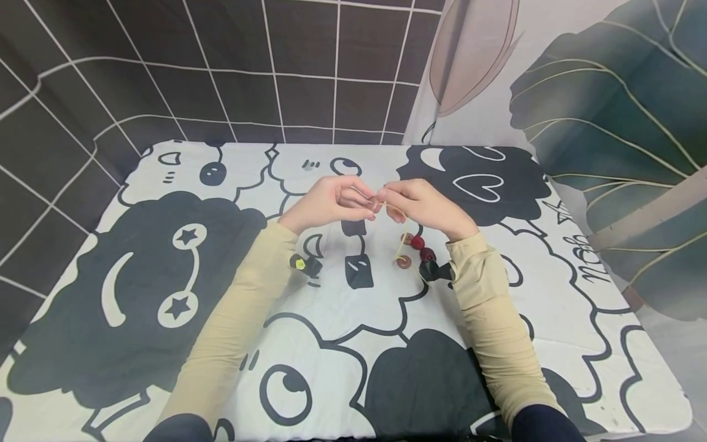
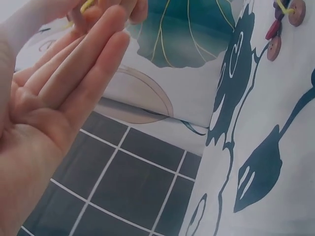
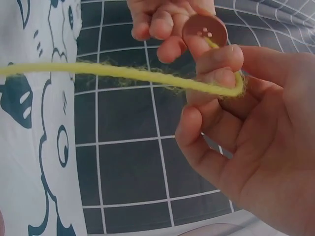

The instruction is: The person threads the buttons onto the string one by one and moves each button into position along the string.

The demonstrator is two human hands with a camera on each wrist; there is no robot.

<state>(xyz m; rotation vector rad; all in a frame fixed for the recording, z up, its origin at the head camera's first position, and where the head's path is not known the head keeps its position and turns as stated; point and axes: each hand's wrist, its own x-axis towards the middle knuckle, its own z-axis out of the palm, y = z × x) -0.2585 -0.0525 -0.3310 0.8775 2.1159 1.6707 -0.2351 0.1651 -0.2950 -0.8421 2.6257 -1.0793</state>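
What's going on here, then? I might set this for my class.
A person pinches a brown button in the left grip and yellow yarn in the right grip, close beside it. Whether the yarn passes through the button is unclear. On the table below lie more brown buttons and small red pieces.

Our left arm (image 1: 237, 319) slants in from seven o'clock, our right arm (image 1: 491, 319) from five, left hand (image 1: 334, 204) and right hand (image 1: 425, 205) meeting toward twelve.
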